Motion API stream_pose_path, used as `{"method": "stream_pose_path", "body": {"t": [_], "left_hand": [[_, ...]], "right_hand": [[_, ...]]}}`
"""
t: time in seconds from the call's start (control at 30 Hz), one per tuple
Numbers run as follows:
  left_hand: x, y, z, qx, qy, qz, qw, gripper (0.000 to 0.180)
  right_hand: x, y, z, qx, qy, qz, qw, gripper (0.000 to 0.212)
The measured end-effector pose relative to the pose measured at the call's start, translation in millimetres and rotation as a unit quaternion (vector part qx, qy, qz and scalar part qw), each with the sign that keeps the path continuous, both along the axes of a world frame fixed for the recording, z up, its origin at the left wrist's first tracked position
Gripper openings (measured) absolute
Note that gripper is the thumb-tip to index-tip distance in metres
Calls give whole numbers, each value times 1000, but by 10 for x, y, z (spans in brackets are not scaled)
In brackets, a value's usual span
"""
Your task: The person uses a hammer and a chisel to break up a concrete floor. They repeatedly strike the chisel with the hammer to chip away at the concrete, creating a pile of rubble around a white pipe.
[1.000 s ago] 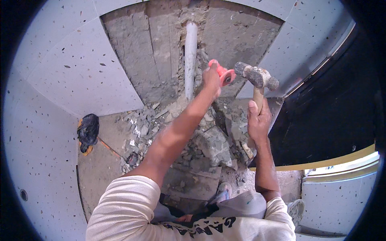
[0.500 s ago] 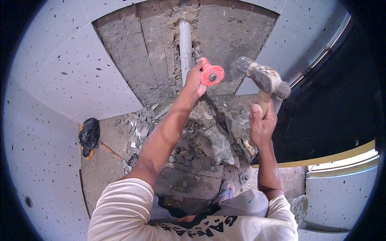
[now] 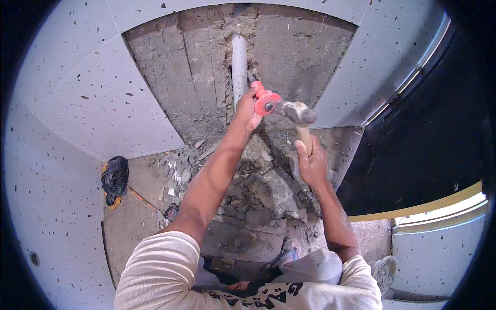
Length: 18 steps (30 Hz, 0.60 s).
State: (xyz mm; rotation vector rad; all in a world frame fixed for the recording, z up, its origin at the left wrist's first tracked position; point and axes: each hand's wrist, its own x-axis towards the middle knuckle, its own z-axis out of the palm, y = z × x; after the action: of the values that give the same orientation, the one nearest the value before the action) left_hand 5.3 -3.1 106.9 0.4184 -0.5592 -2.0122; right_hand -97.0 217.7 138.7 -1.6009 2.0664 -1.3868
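Note:
My left hand [image 3: 249, 112] is wrapped round a chisel [image 3: 267, 104] with a red grip and a round red hand guard. Its tip points away from me, at the chipped wall right beside a white pipe [image 3: 239, 64]. In my right hand [image 3: 313, 164] is the wooden handle of a hammer [image 3: 296, 113], gripped below its dusty metal head. The hammer head is at the chisel's struck end, beside the guard; blur hides whether they touch. Most of the chisel's blade is hidden behind my left hand and the grip.
Broken mortar and rubble [image 3: 248, 191] cover the floor below the bare wall section [image 3: 294, 57]. Speckled pale tiles [image 3: 108, 103] flank it. A black bag [image 3: 114, 178] lies at the left, a dark panel [image 3: 413, 139] stands at the right, and a bucket [image 3: 385, 271] sits lower right.
My right hand has swung the hammer leftward and slightly down, from well apart to the chisel's end. The left hand keeps its hold on the chisel, nearly in place.

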Motion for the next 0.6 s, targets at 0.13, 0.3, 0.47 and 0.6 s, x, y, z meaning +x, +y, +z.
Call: {"method": "stream_pose_path", "body": {"t": [0.13,0.3,0.47,0.6], "left_hand": [[-20,21,-123,-17,-55,6,998,35],[-132,493,59,-54,-113,-10,992,32],[105,517,356,-115,-79,-30,990,42],[170,389,629,-96,-27,-45,994,42]], "right_hand": [[-41,47,143,-82,18,-6,996,34],[-143,126,148,-103,-44,-1,994,32],[-91,163,201,-126,-85,21,988,30],[-127,208,255,-141,-83,29,986,28]]}}
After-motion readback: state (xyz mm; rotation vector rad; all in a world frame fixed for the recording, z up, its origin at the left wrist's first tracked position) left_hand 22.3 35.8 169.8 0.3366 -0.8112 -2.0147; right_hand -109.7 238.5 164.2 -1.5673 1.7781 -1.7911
